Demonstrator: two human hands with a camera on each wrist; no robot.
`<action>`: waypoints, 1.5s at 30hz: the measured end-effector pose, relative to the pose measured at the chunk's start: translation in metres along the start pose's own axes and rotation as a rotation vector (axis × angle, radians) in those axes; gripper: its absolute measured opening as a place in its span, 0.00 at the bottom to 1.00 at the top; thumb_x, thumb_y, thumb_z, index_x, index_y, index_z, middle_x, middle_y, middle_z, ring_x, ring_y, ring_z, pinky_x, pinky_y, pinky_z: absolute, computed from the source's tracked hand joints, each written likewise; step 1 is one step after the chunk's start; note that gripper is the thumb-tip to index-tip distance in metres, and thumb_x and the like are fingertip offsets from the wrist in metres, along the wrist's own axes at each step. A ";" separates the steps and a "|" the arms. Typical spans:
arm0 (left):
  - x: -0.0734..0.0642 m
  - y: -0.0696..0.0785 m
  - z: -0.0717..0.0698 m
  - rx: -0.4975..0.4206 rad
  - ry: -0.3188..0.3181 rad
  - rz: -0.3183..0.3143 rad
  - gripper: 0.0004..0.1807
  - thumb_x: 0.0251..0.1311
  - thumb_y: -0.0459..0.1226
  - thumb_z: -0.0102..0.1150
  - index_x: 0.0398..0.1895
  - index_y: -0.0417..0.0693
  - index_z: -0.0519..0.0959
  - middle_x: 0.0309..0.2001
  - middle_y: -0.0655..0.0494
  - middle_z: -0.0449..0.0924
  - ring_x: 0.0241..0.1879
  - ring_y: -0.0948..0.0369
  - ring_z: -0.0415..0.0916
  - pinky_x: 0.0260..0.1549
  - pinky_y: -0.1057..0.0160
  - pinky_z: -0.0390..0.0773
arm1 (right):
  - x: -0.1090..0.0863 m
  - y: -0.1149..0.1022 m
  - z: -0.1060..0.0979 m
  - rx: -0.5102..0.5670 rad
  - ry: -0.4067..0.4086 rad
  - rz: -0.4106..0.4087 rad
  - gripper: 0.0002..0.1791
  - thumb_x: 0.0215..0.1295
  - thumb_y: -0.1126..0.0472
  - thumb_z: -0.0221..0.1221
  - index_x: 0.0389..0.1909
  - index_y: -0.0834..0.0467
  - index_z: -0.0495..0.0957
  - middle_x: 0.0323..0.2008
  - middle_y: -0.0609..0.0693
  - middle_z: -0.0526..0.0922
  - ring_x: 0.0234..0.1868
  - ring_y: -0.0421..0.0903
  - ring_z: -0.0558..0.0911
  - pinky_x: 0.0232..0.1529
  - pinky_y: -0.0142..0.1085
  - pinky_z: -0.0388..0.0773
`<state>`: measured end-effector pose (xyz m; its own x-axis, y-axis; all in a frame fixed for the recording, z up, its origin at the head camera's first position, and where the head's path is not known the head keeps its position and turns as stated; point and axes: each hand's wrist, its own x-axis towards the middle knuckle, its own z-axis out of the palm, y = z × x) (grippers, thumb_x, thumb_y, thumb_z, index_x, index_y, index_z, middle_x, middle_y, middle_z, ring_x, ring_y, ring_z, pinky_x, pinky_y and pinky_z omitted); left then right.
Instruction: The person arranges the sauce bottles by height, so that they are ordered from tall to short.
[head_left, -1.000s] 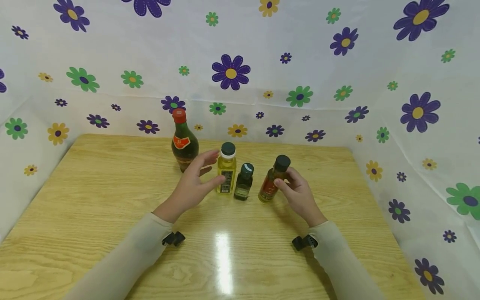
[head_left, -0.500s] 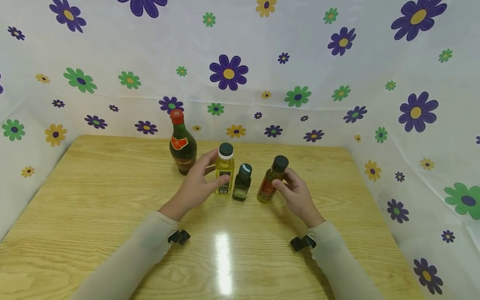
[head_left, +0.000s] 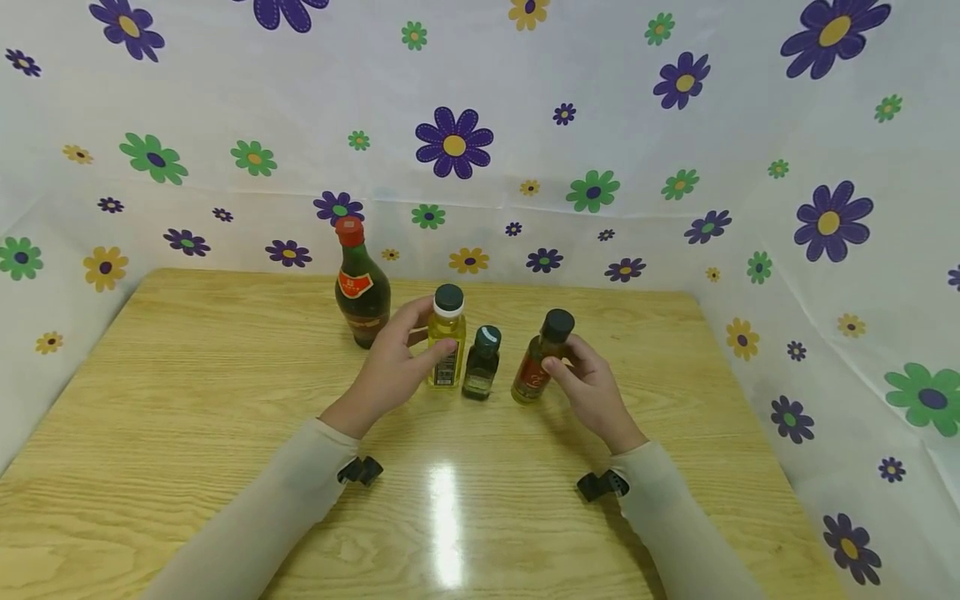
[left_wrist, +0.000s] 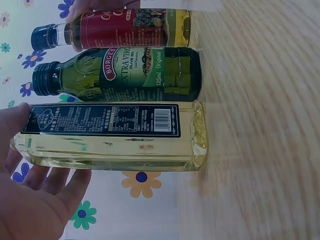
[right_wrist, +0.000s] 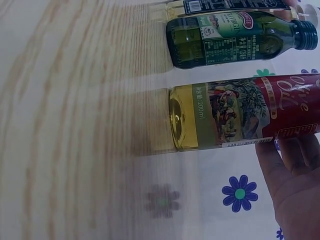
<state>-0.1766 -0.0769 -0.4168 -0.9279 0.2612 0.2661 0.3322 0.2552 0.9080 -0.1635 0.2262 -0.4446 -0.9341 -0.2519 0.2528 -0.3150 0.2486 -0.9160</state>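
Note:
My left hand (head_left: 393, 360) grips a clear bottle of yellow oil (head_left: 447, 354), thumb on its dark label and fingers behind it. In the left wrist view this oil bottle (left_wrist: 115, 145) shows a barcode and a smooth side. My right hand (head_left: 596, 390) holds an olive oil bottle (head_left: 533, 371) with a red label and black cap, thumb in front and fingers around the back. Its label reads 200ml on the olive oil bottle (right_wrist: 235, 112) in the right wrist view. Between them stands a small green Borges olive oil bottle (head_left: 481, 367), touched by neither hand.
Behind my left hand stands a dark green round-bodied bottle (head_left: 363, 292) with a red cap and a red neck label. All of them are on a wooden table (head_left: 225, 375). A white flowered cloth (head_left: 525, 150) backs the table and rises along both sides.
My left hand has come in from the left and closed around the yellow oil bottle. The right hand keeps its hold on the red-labelled bottle. The head view has shifted slightly.

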 end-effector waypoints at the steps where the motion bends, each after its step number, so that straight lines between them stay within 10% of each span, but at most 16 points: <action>1: 0.000 0.000 0.000 -0.001 0.003 -0.002 0.33 0.70 0.38 0.66 0.75 0.48 0.67 0.66 0.49 0.73 0.66 0.49 0.72 0.67 0.43 0.73 | 0.000 0.000 0.000 -0.003 0.000 0.000 0.23 0.79 0.63 0.55 0.71 0.61 0.71 0.64 0.57 0.77 0.68 0.40 0.75 0.66 0.34 0.74; 18: -0.001 0.001 -0.003 0.070 0.018 0.000 0.31 0.69 0.43 0.67 0.72 0.48 0.70 0.66 0.52 0.74 0.70 0.51 0.70 0.70 0.45 0.69 | 0.000 0.000 0.001 -0.015 -0.004 -0.001 0.23 0.80 0.63 0.53 0.72 0.60 0.69 0.67 0.58 0.76 0.69 0.47 0.75 0.64 0.29 0.74; 27: -0.003 0.001 -0.004 0.068 0.021 -0.024 0.31 0.66 0.40 0.70 0.71 0.49 0.72 0.63 0.53 0.74 0.63 0.52 0.73 0.62 0.42 0.78 | 0.000 -0.001 0.001 -0.029 -0.001 0.003 0.24 0.81 0.62 0.53 0.73 0.58 0.69 0.68 0.56 0.75 0.71 0.54 0.72 0.70 0.51 0.71; 37: -0.008 -0.005 -0.003 0.077 0.055 -0.007 0.29 0.65 0.38 0.70 0.67 0.46 0.73 0.60 0.52 0.76 0.62 0.52 0.75 0.60 0.41 0.79 | -0.002 0.002 0.003 -0.032 0.003 -0.010 0.22 0.80 0.62 0.53 0.71 0.59 0.70 0.65 0.57 0.78 0.70 0.52 0.73 0.67 0.33 0.73; 45: -0.007 -0.005 -0.008 0.108 0.071 0.028 0.28 0.66 0.37 0.69 0.68 0.46 0.73 0.61 0.52 0.75 0.63 0.52 0.74 0.59 0.41 0.80 | -0.003 0.001 0.003 -0.033 0.002 -0.010 0.22 0.81 0.61 0.52 0.72 0.58 0.70 0.65 0.57 0.77 0.70 0.48 0.74 0.68 0.41 0.73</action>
<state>-0.1731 -0.0872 -0.4212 -0.9266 0.2037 0.3162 0.3705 0.3487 0.8609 -0.1610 0.2243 -0.4471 -0.9314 -0.2527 0.2621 -0.3292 0.2770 -0.9027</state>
